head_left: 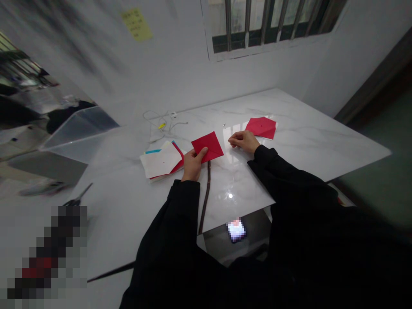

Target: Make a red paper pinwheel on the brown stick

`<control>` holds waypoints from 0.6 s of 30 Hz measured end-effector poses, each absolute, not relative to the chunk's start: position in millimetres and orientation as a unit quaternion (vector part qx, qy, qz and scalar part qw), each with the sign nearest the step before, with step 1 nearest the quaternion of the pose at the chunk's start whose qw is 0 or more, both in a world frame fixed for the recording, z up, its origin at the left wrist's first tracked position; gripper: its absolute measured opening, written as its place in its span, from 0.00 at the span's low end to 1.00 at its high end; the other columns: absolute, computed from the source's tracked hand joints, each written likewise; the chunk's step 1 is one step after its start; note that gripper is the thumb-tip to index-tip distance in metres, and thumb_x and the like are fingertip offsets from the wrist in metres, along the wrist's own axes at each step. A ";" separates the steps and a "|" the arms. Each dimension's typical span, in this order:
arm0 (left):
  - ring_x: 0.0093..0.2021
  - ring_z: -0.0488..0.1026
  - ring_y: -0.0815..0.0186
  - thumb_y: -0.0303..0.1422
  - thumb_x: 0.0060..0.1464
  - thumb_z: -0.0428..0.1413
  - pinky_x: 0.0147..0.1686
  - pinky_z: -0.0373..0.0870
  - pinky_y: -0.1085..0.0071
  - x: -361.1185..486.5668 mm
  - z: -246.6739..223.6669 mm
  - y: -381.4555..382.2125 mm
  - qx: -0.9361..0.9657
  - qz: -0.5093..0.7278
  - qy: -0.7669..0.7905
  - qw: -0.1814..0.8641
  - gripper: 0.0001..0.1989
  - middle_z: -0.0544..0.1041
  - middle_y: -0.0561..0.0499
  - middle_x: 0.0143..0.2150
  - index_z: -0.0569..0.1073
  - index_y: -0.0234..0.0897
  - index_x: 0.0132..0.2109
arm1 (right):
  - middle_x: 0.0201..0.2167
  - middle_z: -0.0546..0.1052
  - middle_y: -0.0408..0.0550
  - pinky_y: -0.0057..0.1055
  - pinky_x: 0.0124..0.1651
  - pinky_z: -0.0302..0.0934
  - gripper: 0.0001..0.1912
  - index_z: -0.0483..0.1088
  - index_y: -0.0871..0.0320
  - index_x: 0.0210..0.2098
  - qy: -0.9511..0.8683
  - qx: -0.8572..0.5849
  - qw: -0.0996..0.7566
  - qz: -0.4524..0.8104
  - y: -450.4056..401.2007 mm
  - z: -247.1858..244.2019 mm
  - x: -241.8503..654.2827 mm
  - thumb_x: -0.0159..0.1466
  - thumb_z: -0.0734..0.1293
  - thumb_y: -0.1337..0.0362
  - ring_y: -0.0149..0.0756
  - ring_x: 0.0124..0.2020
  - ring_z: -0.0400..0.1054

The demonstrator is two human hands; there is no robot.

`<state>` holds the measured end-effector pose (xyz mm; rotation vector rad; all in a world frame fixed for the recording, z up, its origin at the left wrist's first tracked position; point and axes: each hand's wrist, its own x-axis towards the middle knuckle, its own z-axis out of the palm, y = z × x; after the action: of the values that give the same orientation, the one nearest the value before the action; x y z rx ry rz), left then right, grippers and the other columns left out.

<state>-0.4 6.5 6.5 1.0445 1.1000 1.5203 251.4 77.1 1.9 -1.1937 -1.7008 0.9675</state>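
My left hand [192,166] grips a small red envelope [210,146] by its lower left side, thumb flat on the front. Faint fold lines cross the envelope's face. To the right of it, my right hand [245,141] is pinched, its fingertips pressed together above the table; whether anything tiny sits in them cannot be made out. Just beyond that wrist lie red paper pieces [262,126] with a small dark hole. A stack of cut papers, white sheet [162,161] uppermost with red and blue edges below, rests left of my left hand.
A thin brown stick [206,197] lies on the marbled table [302,128] below the envelope. Behind are a white cable [151,115] and a yellow clip-like piece [161,126]. Scissors [79,199] lie at left, near a clear plastic bin [80,128]. A lit phone [236,230] is below the table edge.
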 end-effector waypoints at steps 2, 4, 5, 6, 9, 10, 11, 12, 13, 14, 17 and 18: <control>0.50 0.84 0.51 0.46 0.41 0.76 0.60 0.77 0.52 -0.4 5.5 7.2 0.429 0.623 0.451 0.474 0.26 0.87 0.40 0.44 0.85 0.33 0.43 | 0.28 0.84 0.50 0.28 0.35 0.69 0.10 0.83 0.60 0.35 -0.676 -0.485 0.407 0.376 76.1 3.9 252.7 0.66 0.74 0.60 0.34 0.28 0.77; 0.50 0.84 0.51 0.46 0.41 0.76 0.60 0.77 0.52 -0.9 4.2 7.9 0.431 0.623 0.451 0.472 0.25 0.87 0.40 0.45 0.85 0.33 0.43 | 0.27 0.83 0.50 0.29 0.34 0.70 0.10 0.83 0.61 0.34 -0.669 -0.496 0.410 0.372 75.3 5.6 253.5 0.65 0.75 0.59 0.34 0.27 0.76; 0.50 0.84 0.51 0.46 0.42 0.76 0.60 0.77 0.52 -1.2 3.7 8.2 0.432 0.623 0.450 0.472 0.25 0.87 0.40 0.45 0.85 0.33 0.43 | 0.27 0.83 0.50 0.29 0.34 0.70 0.10 0.84 0.61 0.33 -0.662 -0.501 0.414 0.372 74.9 6.2 253.6 0.65 0.75 0.59 0.34 0.26 0.75; 0.50 0.84 0.52 0.45 0.42 0.76 0.60 0.77 0.52 -1.4 3.3 8.4 0.432 0.624 0.448 0.472 0.24 0.87 0.40 0.45 0.85 0.33 0.43 | 0.26 0.83 0.50 0.29 0.33 0.70 0.10 0.84 0.61 0.33 -0.655 -0.505 0.420 0.373 74.6 6.7 253.5 0.65 0.76 0.60 0.34 0.26 0.75; 0.49 0.84 0.52 0.45 0.42 0.76 0.60 0.77 0.53 -1.6 3.3 8.4 0.430 0.625 0.448 0.473 0.24 0.87 0.39 0.45 0.85 0.33 0.42 | 0.27 0.83 0.50 0.29 0.34 0.72 0.07 0.83 0.61 0.34 -0.629 -0.499 0.437 0.406 73.2 8.0 251.0 0.63 0.77 0.63 0.33 0.27 0.76; 0.48 0.84 0.52 0.45 0.42 0.76 0.60 0.77 0.53 -1.5 3.6 8.2 0.430 0.624 0.449 0.473 0.24 0.87 0.39 0.45 0.85 0.33 0.42 | 0.27 0.84 0.50 0.29 0.35 0.73 0.06 0.83 0.61 0.35 -0.619 -0.490 0.441 0.427 72.4 8.8 249.6 0.62 0.78 0.63 0.34 0.28 0.77; 0.48 0.84 0.53 0.45 0.42 0.76 0.60 0.77 0.52 -1.4 3.9 7.9 0.430 0.625 0.450 0.472 0.24 0.87 0.40 0.45 0.85 0.33 0.42 | 0.28 0.84 0.50 0.30 0.37 0.75 0.06 0.83 0.60 0.35 -0.609 -0.479 0.444 0.450 71.4 10.1 247.9 0.61 0.79 0.64 0.35 0.30 0.78; 0.48 0.84 0.53 0.45 0.42 0.76 0.60 0.77 0.52 -1.3 4.2 7.6 0.430 0.626 0.451 0.469 0.24 0.87 0.40 0.45 0.85 0.33 0.42 | 0.29 0.84 0.50 0.30 0.39 0.76 0.08 0.82 0.60 0.36 -0.596 -0.469 0.449 0.472 70.1 11.8 246.0 0.60 0.81 0.64 0.36 0.32 0.80; 0.48 0.84 0.53 0.46 0.43 0.76 0.60 0.77 0.52 -1.2 4.5 7.3 0.433 0.626 0.452 0.466 0.25 0.87 0.40 0.45 0.85 0.33 0.43 | 0.30 0.84 0.50 0.31 0.41 0.77 0.10 0.82 0.60 0.37 -0.584 -0.459 0.456 0.490 68.7 13.9 244.1 0.59 0.82 0.64 0.37 0.34 0.81; 0.49 0.84 0.52 0.46 0.43 0.75 0.60 0.77 0.53 -1.1 4.6 7.1 0.435 0.626 0.454 0.461 0.25 0.87 0.40 0.45 0.85 0.33 0.43 | 0.31 0.85 0.50 0.32 0.42 0.78 0.12 0.81 0.59 0.38 -0.571 -0.450 0.466 0.505 67.0 16.2 242.3 0.58 0.82 0.63 0.38 0.35 0.82; 0.50 0.84 0.52 0.46 0.44 0.75 0.58 0.77 0.53 -1.1 4.7 6.6 0.439 0.626 0.462 0.450 0.25 0.87 0.39 0.45 0.85 0.33 0.44 | 0.34 0.86 0.51 0.34 0.47 0.78 0.15 0.79 0.59 0.39 -0.537 -0.430 0.499 0.527 61.7 23.1 237.6 0.58 0.83 0.61 0.38 0.38 0.82; 0.49 0.84 0.51 0.47 0.44 0.75 0.58 0.77 0.53 -1.1 4.7 6.5 0.440 0.626 0.463 0.447 0.25 0.87 0.39 0.46 0.85 0.33 0.44 | 0.35 0.86 0.51 0.35 0.48 0.78 0.15 0.78 0.59 0.38 -0.534 -0.423 0.506 0.529 60.0 24.7 236.3 0.58 0.83 0.60 0.38 0.38 0.82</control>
<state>-1.1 6.5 4.7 1.0882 1.1461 1.5501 236.3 60.0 24.7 -1.0202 -1.2893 1.2757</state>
